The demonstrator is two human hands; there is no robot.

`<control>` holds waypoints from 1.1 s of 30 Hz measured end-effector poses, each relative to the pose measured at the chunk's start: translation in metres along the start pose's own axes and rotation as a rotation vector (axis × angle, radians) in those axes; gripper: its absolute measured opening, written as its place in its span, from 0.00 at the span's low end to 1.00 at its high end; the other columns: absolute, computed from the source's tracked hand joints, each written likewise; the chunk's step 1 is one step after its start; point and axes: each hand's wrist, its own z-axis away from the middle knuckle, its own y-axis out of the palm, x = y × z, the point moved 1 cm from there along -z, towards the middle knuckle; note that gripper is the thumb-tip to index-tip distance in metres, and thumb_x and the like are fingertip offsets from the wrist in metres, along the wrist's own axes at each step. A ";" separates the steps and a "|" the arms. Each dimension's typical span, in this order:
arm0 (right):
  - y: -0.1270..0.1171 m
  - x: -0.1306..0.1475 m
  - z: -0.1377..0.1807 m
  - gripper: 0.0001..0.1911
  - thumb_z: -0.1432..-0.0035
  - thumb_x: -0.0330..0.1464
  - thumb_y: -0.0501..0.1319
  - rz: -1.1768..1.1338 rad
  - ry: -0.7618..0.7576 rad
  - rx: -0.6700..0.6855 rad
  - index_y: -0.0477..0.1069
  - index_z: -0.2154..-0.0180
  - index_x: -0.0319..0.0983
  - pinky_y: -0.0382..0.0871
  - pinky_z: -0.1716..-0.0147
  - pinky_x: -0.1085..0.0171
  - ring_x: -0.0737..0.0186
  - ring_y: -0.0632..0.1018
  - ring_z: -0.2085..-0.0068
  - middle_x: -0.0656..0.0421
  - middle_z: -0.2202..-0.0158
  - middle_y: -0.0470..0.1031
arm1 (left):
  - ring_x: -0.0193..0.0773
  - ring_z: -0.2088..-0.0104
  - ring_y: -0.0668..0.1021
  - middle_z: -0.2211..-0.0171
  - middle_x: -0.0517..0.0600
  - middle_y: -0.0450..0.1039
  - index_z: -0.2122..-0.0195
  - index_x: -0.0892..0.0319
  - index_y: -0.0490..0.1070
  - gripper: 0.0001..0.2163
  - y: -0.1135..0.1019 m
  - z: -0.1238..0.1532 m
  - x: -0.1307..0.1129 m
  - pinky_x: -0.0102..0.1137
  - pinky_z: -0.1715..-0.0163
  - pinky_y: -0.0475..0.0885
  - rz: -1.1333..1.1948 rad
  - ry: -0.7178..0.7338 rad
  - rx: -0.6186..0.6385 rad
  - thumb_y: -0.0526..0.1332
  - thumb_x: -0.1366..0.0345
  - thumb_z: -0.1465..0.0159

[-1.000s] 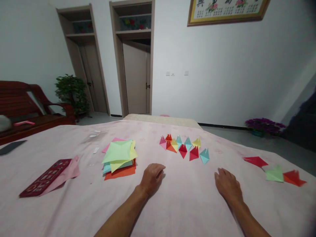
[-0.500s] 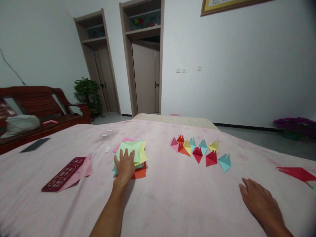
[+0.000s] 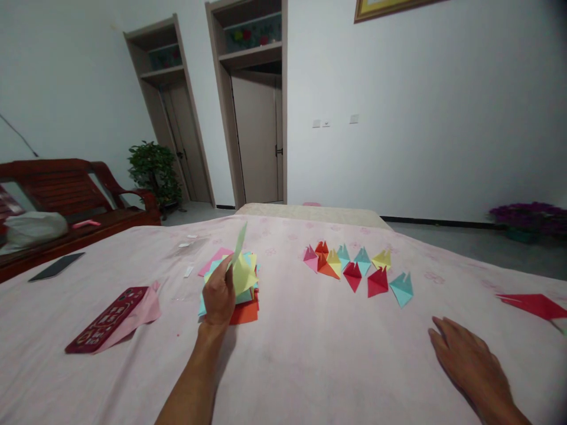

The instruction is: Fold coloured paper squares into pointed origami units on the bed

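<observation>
Over a loose stack of coloured paper sheets [image 3: 244, 314], my left hand [image 3: 219, 295] pinches a pale green paper sheet [image 3: 240, 241], lifted nearly on edge. Yellow, blue, pink and orange sheets show under it; the hand hides part of the stack. My right hand [image 3: 472, 360] lies on the cloth, fingers stretched out, holding nothing. Beyond it stands a group of folded paper pieces, among them a blue one [image 3: 402, 289], a red one [image 3: 378, 282] and a yellow one [image 3: 381, 260]. At the right edge lies a larger red folded paper [image 3: 534, 305].
A pink floral cloth [image 3: 301, 366] covers the table. On the left lie a dark red decorated packet [image 3: 108, 319] with pink paper, a dark flat slab [image 3: 56, 267] and clear plastic wrapping [image 3: 188, 248]. A wooden bench [image 3: 75, 195] and a leafy plant [image 3: 154, 174] stand behind.
My left hand was spread flat on the pale green top sheet; now its fingers are closed on that sheet and have raised it off the stack. My right hand has stayed put.
</observation>
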 end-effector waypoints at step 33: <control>-0.081 0.197 0.074 0.35 0.33 0.40 0.52 -0.284 -0.810 0.335 0.45 0.31 0.35 0.48 0.32 0.49 0.54 0.51 0.30 0.49 0.30 0.46 | 0.52 0.32 0.55 0.31 0.63 0.51 0.33 0.63 0.54 0.27 0.138 0.137 -0.084 0.48 0.35 0.53 -0.328 0.727 0.994 0.48 0.55 0.30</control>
